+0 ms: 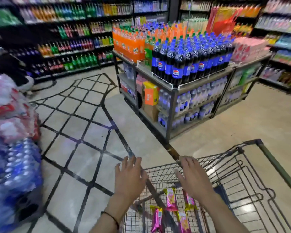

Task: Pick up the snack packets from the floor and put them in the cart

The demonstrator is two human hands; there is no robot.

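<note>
A wire shopping cart stands at the bottom right. Several pink and yellow snack packets lie on its mesh floor. My left hand hovers with straight, spread fingers over the cart's left rim, holding nothing. My right hand is held flat with spread fingers over the inside of the cart, also holding nothing. No packet shows on the visible floor.
A display stand stacked with cola and orange soda bottles stands ahead of the cart. Shrink-wrapped bottle packs are piled at the left. Drink shelves line the back wall. Tiled floor with black lines spreads between them.
</note>
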